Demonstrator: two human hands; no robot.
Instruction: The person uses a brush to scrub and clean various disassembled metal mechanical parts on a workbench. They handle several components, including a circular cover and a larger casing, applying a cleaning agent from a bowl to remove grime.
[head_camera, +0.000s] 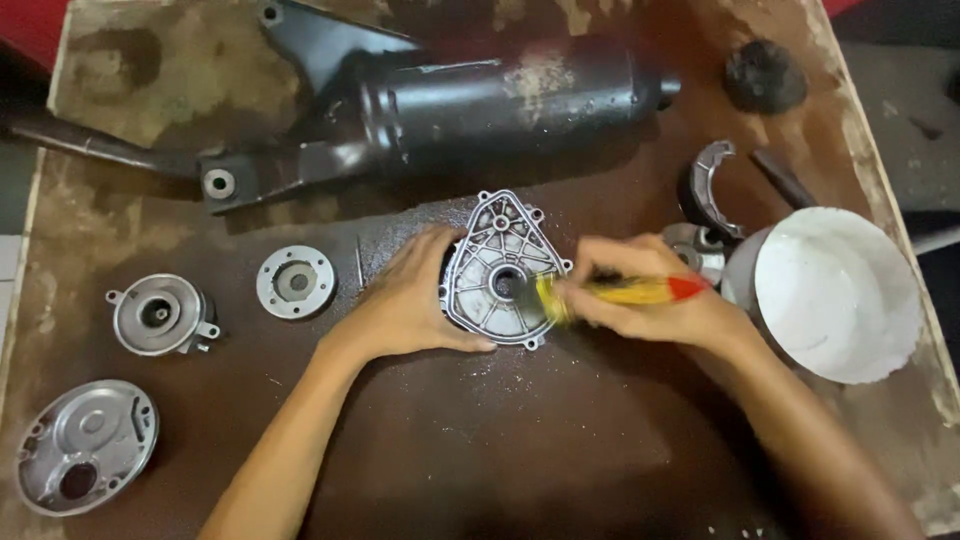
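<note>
Hands meet over a ribbed aluminium engine cover (497, 268) lying flat near the middle of the bench (480, 440); the left hand (405, 305) rests on the cover's left edge, fingers spread and curled against its rim, pressing it down rather than lifting it; the right hand (655, 300) is closed around a brush with a yellow and red handle (640, 291), whose blurred tip touches the cover's right side just beside the centre hole. Along the far edge lies a long black exhaust muffler (480, 100) with its bracket and pipe reaching toward the far left corner. Near the left edge sit 3 grey metal parts: a small round housing (158, 315), a flat disc with a centre hole (295, 282) just to its right, and a larger rounded cover (85, 445) at the near left corner. Toward the right edge stands a white bowl (835, 295), tilted, just beside the right wrist; behind it lies a curved brake shoe (705, 185), and a dark round lump (765, 75) sits near the far right corner.
</note>
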